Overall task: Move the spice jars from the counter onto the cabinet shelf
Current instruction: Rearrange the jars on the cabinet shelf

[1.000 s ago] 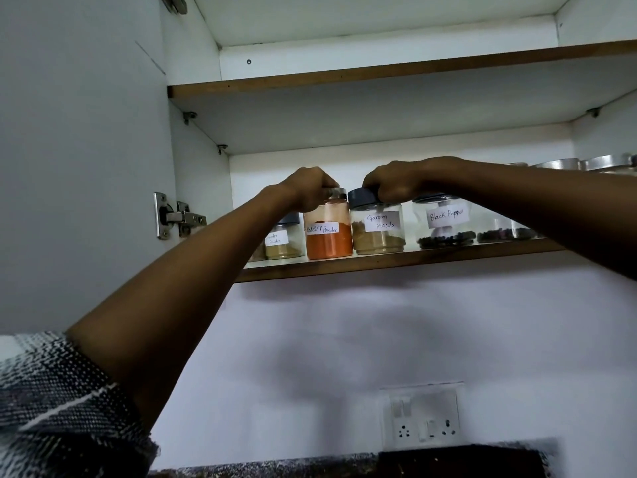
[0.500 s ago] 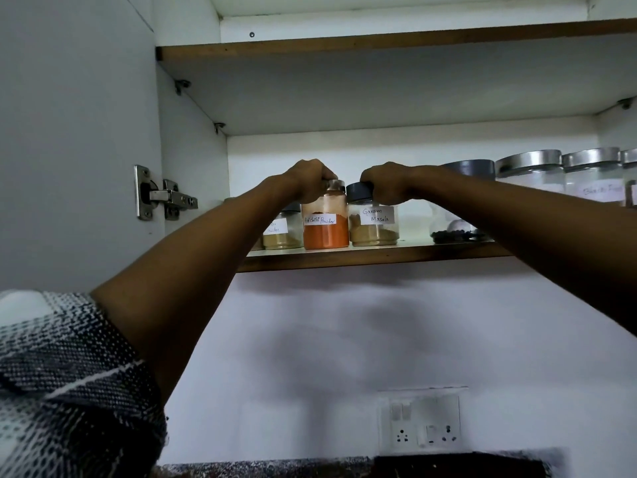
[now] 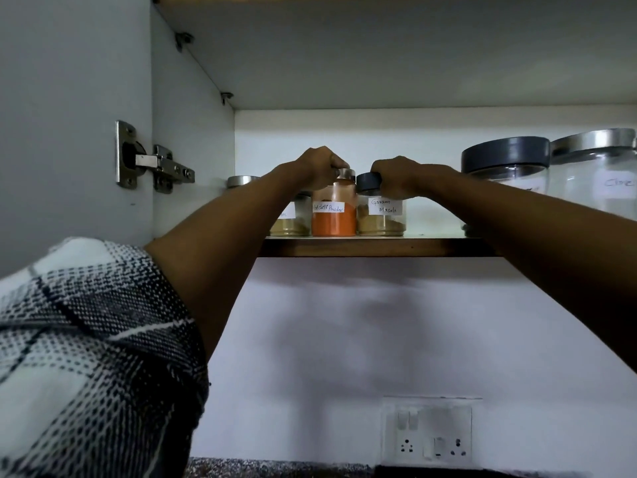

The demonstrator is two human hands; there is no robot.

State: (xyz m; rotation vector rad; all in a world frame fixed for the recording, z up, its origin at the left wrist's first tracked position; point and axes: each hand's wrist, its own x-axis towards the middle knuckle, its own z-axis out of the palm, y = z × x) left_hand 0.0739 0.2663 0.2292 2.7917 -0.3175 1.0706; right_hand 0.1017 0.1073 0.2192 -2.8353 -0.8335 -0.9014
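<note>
Both hands were up at the cabinet shelf (image 3: 431, 246), arms reaching in from below.

L hand (image 3: 319, 167): fingers curled over the silver lid of the red chilli powder jar (image 3: 333, 215), gripping it from the top. Jar stood upright on the shelf near its front edge, abt a third in from the left wall. Label read roughly "Red chilli Powder"; orange-red powder filled it abt halfway.

R hand (image 3: 401, 175): fingers wrapped on the dark lid of the garam masala jar (image 3: 381, 219), thumb side down the jar's right flank. Jar upright, also near the front edge, just right of the chilli jar; the two looked to be touching or nearly so, can't tell which. Brownish powder in the bottom third.

Third small jar (image 3: 293, 222) w/ tan powder sat just left of the chilli jar, mostly behind the L forearm; label partly hidden. Another silver lid (image 3: 239, 181) showed further back by the left wall.

Right end of the shelf: big dark-lidded jar (image 3: 505, 163), partly behind the R arm, and a big silver-lidded jar (image 3: 596, 174) beside it, label cut off.

Door hinge (image 3: 151, 165) on the open door, left. Wall socket plate (image 3: 427, 431) below the shelf. Checked sleeve (image 3: 86, 357) at bottom left.
</note>
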